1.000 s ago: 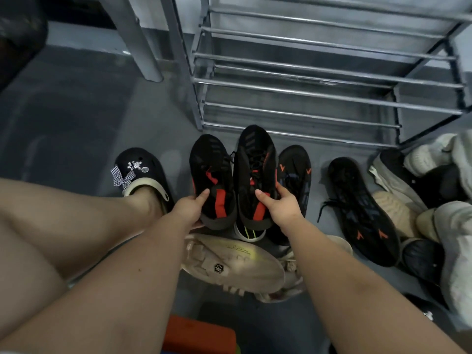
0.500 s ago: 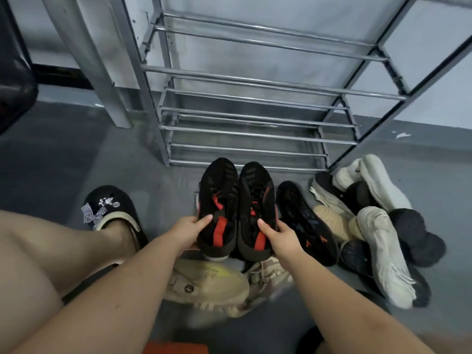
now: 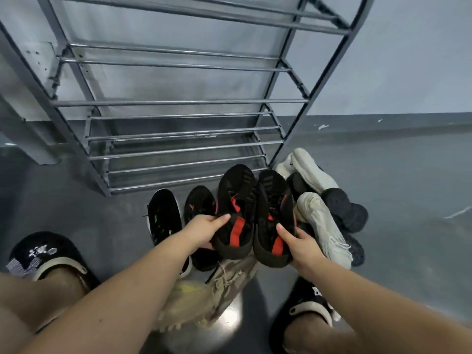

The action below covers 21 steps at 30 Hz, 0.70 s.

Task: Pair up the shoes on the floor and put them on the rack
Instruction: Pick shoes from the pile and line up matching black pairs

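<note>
I hold a pair of black sneakers with red stripes side by side, toes pointing at the rack. My left hand (image 3: 205, 229) grips the heel of the left sneaker (image 3: 236, 208). My right hand (image 3: 300, 247) grips the heel of the right sneaker (image 3: 274, 213). Both shoes are lifted off the floor, just in front of the grey metal shoe rack (image 3: 178, 103), whose bar shelves hold nothing. Other shoes lie on the floor below and beside the held pair.
Two black sneakers (image 3: 164, 218) lie left of the held pair. A beige shoe (image 3: 199, 300) lies under my arms. White and black shoes (image 3: 319, 218) are piled at the right. My feet wear black clogs (image 3: 43, 254). A grey wall stands behind the rack.
Both hands have raised the black and red pair higher and moved it right, toward the rack's front. My view has tilted up, showing more of the rack.
</note>
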### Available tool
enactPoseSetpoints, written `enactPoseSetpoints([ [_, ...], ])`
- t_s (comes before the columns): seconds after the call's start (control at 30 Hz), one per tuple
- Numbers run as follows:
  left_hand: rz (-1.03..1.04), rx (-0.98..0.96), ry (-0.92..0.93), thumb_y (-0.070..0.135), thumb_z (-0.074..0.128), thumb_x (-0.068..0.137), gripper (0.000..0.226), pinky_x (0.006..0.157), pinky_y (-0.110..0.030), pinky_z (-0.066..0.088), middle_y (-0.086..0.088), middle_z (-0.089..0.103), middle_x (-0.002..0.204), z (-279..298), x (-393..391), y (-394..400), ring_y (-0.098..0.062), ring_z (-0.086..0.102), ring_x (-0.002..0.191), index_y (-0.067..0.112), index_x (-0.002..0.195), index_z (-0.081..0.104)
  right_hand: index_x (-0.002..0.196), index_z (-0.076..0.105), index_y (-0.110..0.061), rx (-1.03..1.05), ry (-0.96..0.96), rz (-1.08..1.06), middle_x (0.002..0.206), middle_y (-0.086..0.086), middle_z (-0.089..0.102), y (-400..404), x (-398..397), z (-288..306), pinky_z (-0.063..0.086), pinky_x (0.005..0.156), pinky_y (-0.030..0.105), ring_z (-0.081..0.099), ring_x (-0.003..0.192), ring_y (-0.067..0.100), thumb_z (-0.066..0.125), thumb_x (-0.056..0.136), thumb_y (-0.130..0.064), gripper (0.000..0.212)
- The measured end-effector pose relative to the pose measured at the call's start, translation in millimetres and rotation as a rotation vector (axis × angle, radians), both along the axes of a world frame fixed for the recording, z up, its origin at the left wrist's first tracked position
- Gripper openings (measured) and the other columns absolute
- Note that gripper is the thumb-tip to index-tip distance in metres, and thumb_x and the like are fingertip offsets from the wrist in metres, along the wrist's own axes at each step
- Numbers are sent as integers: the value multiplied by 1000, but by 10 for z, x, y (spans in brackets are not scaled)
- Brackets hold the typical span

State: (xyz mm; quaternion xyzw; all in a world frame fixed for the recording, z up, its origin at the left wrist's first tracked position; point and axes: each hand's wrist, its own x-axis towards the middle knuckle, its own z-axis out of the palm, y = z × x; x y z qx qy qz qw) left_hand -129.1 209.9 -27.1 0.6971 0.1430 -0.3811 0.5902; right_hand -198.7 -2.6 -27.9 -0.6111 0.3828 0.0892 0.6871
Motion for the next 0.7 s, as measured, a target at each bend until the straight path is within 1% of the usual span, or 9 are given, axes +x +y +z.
enactPoseSetpoints([
  [0.07, -80, 3, -36, 40, 57, 91, 36, 72, -36, 56, -13, 70, 97, 130, 62, -178, -25, 67, 87, 7, 103, 67, 106, 64, -9, 1, -27, -35, 98, 10, 71, -141, -68, 143, 59, 71, 30, 71, 74, 15, 62, 91, -18, 18],
  [0.13, -134, -3, -81, 40, 57, 91, 36, 61, -28, 57, -8, 71, 82, 282, 139, -339, -16, 67, 70, 7, 98, 67, 103, 63, -14, 10, -53, -65, 96, 8, 70, -279, -119, 299, 58, 61, 26, 70, 69, 14, 61, 92, -20, 12],
  [0.2, -175, -10, -120, 39, 55, 92, 30, 45, -18, 50, 4, 66, 58, 462, 209, -476, -4, 61, 48, 10, 91, 66, 107, 63, -22, 25, -94, -91, 103, 8, 71, -393, -135, 461, 59, 70, 34, 70, 83, 22, 62, 90, -24, 17],
  [0.23, -188, -18, -134, 38, 55, 92, 28, 41, -15, 47, 8, 64, 51, 557, 237, -535, -1, 58, 42, 12, 89, 65, 111, 63, -25, 35, -116, -104, 105, 7, 72, -432, -132, 546, 58, 75, 38, 69, 89, 25, 63, 90, -25, 21],
  [0.33, -197, -58, -162, 35, 53, 94, 26, 35, -12, 41, 9, 59, 41, 834, 289, -649, 1, 53, 33, 14, 83, 61, 120, 61, -18, 68, -167, -146, 107, 10, 72, -521, -118, 781, 58, 70, 37, 70, 90, 26, 63, 90, -24, 31],
  [0.43, -195, -76, -180, 35, 53, 94, 26, 36, -14, 43, 7, 65, 51, 1099, 298, -689, 0, 58, 37, 12, 90, 63, 116, 62, -9, 77, -193, -157, 101, 10, 72, -566, -117, 1032, 58, 63, 30, 71, 81, 22, 64, 89, -23, 30],
  [0.5, -188, -85, -203, 36, 53, 93, 29, 38, -14, 44, 2, 67, 63, 1279, 296, -696, -2, 60, 40, 9, 96, 66, 111, 63, -9, 77, -211, -145, 99, 9, 72, -571, -120, 1205, 57, 59, 28, 70, 77, 20, 64, 89, -25, 27],
  [0.67, -166, -83, -285, 42, 56, 90, 39, 39, -16, 44, -8, 69, 79, 1711, 351, -714, -6, 60, 42, 5, 100, 68, 110, 63, -11, 41, -276, -131, 101, 9, 72, -590, -59, 1622, 57, 72, 35, 69, 85, 23, 65, 88, -28, 28],
  [0.7, -165, -67, -317, 44, 57, 89, 41, 39, -15, 42, -8, 68, 78, 1817, 368, -715, -7, 57, 41, 5, 98, 68, 109, 63, -12, 30, -294, -126, 101, 9, 72, -591, -45, 1729, 57, 74, 36, 69, 86, 24, 66, 88, -29, 28],
])
